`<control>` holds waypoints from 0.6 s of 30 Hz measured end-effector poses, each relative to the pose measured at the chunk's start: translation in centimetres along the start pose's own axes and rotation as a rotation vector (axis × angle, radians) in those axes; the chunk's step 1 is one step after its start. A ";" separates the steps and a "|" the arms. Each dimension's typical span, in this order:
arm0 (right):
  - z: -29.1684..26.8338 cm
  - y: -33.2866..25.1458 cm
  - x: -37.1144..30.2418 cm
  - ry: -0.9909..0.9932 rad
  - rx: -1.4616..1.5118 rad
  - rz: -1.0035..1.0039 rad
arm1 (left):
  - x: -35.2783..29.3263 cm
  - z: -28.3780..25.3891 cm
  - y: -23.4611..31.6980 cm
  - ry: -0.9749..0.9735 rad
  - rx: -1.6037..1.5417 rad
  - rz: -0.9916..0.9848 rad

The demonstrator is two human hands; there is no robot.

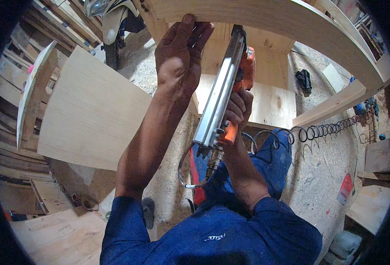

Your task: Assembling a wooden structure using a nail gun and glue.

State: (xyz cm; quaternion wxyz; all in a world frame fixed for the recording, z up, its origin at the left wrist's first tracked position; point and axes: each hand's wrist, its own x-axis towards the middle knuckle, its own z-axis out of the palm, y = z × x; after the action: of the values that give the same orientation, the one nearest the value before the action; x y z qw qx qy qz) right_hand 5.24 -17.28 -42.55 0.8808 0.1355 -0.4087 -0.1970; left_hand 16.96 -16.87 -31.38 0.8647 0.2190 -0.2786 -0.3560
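My right hand (239, 106) is wrapped round the handle of an orange and silver air nail gun (220, 90). The gun's long silver magazine slants upward, and its nose meets the lower edge of a pale wooden board (265, 12). At that same edge, left of the nose, my left hand (180, 57) grips the board, its thumb on the near face and its fingers partly hidden below. Behind the gun is a pale wooden panel (272, 99), part of the same frame. From the gun's base hangs an air fitting (214, 162) with a dark hose.
A coiled black air hose (323, 130) runs off to the right. To the left stand a broad light plywood panel (91, 108) and stacked timber (9, 132). A motorbike (115, 26) is parked at far left. A dark object (304, 81) lies on the concrete floor (312, 176).
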 end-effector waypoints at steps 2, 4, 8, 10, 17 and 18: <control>0.0 0.3 0.0 0.014 0.041 -0.018 | -0.1 0.1 -0.1 0.022 0.014 0.005; -0.1 0.4 0.1 0.026 0.039 -0.025 | -0.1 0.2 -0.1 0.033 0.028 0.023; -0.1 0.7 0.3 0.041 0.062 -0.034 | 0.0 0.3 0.0 -0.009 0.041 0.040; -0.2 0.7 0.4 0.054 0.081 -0.038 | -0.1 0.4 -0.1 0.012 0.053 0.051; -0.1 0.8 0.4 0.036 0.076 -0.038 | 0.1 0.1 0.0 0.031 0.096 0.038; -0.1 0.8 0.3 0.021 0.076 -0.037 | 0.1 0.1 0.0 0.028 0.102 0.039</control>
State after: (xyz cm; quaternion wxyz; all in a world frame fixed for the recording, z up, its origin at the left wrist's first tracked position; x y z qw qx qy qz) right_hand 5.71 -16.73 -42.09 0.8755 0.1786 -0.4040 -0.1960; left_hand 16.96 -16.98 -31.26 0.8630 0.2623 -0.2884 -0.3212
